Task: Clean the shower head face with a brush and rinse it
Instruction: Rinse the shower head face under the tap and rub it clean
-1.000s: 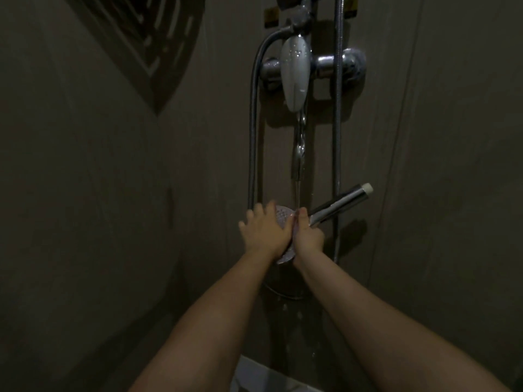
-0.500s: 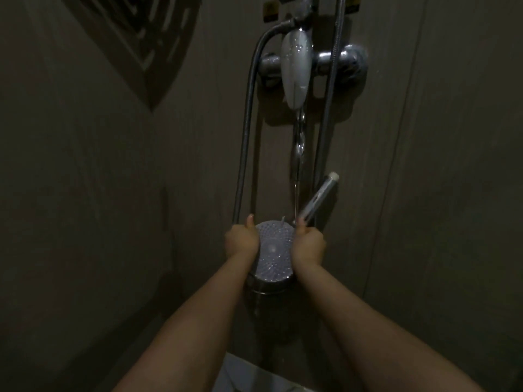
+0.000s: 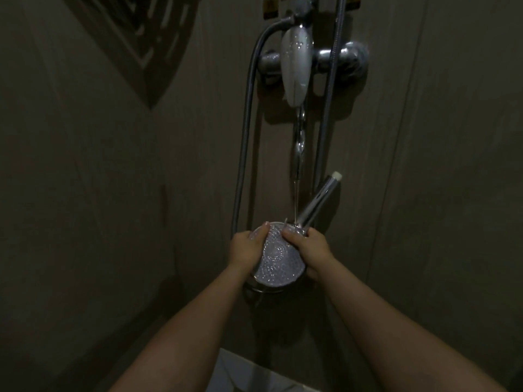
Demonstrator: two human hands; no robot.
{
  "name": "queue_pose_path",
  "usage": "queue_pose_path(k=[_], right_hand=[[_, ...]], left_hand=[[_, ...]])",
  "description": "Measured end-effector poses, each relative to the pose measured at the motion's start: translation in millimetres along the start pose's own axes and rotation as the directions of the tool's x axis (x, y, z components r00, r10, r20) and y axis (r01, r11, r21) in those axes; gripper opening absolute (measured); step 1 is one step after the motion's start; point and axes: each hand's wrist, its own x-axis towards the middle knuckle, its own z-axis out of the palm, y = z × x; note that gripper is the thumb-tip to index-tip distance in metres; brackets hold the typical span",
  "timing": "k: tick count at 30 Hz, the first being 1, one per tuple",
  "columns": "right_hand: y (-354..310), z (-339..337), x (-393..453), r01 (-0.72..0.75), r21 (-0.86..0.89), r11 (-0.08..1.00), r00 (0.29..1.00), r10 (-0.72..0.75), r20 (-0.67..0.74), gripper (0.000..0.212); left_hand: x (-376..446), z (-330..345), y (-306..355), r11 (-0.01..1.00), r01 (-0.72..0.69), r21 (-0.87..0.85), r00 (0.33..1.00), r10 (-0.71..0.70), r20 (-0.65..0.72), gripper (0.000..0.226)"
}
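Two bare forearms reach forward to the shower head (image 3: 278, 257), the landmark for all positions given here. Its round nozzle face is turned up toward the camera and carries a wet sheen. The left hand (image 3: 246, 248) grips the rim on the left side of the shower head, thumb laid over the edge of the face. The right hand (image 3: 307, 247) grips the right side, where the chrome handle (image 3: 318, 200) leaves the shower head and slants up and away; its thumb rests on the upper part of the face. A thin water stream (image 3: 296, 200) falls onto the far edge of the shower head. Above and beyond it, the stream issues from the spout under the wall-mounted mixer tap (image 3: 297, 63), and the hose (image 3: 244, 142) loops down the wall to the left. No brush is visible in either hand, so the brushing appears done and rinsing under way; shutting off the water and remounting seem to remain.
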Motion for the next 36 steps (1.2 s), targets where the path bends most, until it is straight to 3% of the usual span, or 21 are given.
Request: queue_pose_path(k=[3,6,8,10,13,16,18,20,22,23,26,28,30,31,34,36], right_hand=[[-4,-5,-2,-0.061,0.063,0.996,0.994,0.055,0.094,0.023],[-7,-5,-2,0.042,0.005,0.999,0.998,-0.042,0.05,0.026],[-8,-5,-1,0.158,-0.118,0.98,0.987,-0.159,0.003,0.037],[-10,-5,-1,0.283,-0.248,0.926,0.959,-0.281,0.047,0.044],[-16,-8,-5,0.397,-0.37,0.84,0.917,-0.377,0.129,0.044],[-16,-13,-5,0.487,-0.491,0.723,0.874,-0.413,0.258,0.03],[-19,-14,-3,0.422,-0.572,0.703,0.906,-0.33,0.264,0.031],[-18,-13,-5,0.362,-0.609,0.706,0.932,-0.257,0.257,0.039],[-18,-14,-12,0.3,-0.429,0.852,0.953,-0.243,0.183,0.044],[-19,-16,-15,0.231,-0.24,0.943,0.969,-0.201,0.142,0.045],[-23,-26,-18,-0.098,0.154,0.983,0.981,0.069,0.183,0.034],[-29,-26,-26,-0.221,-0.045,0.974,0.926,0.224,0.305,0.035],[-29,-17,-34,-0.148,-0.381,0.912,0.901,0.283,0.328,0.012],[-27,-12,-35,-0.083,-0.473,0.877,0.927,0.243,0.287,0.005],[-21,-2,-34,0.107,-0.621,0.776,0.984,0.008,0.18,0.012],[-20,-1,-35,0.239,-0.763,0.6,0.971,-0.126,0.204,0.015]], left_hand=[[-4,2,-1,0.997,0.027,-0.077,0.999,-0.029,-0.02,0.037],[-3,8,-1,0.996,0.069,-0.064,0.997,-0.07,-0.02,0.044],[-3,13,0,0.969,0.183,-0.167,0.981,-0.168,0.099,0.058],[-5,17,-1,0.856,0.341,-0.389,0.93,-0.248,0.27,0.072],[-9,17,0,0.665,0.499,-0.556,0.863,-0.325,0.386,0.065],[-14,13,12,0.502,0.518,-0.692,0.854,-0.256,0.454,0.051],[-17,15,21,0.465,0.478,-0.745,0.877,-0.209,0.433,0.033],[-15,19,26,0.496,0.396,-0.773,0.918,-0.224,0.327,0.022],[-12,20,28,0.526,0.314,-0.79,0.947,-0.231,0.223,0.015],[-10,20,29,0.534,0.286,-0.796,0.955,-0.228,0.189,0.011],[-11,17,32,0.548,0.237,-0.802,0.965,-0.226,0.131,0.016],[-12,17,29,0.558,0.213,-0.802,0.972,-0.208,0.113,0.024],[-12,19,25,0.587,0.217,-0.78,0.972,-0.207,0.115,0.026],[-10,21,24,0.596,0.222,-0.772,0.97,-0.218,0.11,0.028],[-6,30,24,0.637,0.269,-0.723,0.95,-0.299,0.09,0.044],[-8,33,32,0.666,0.3,-0.683,0.934,-0.35,0.069,0.052]])
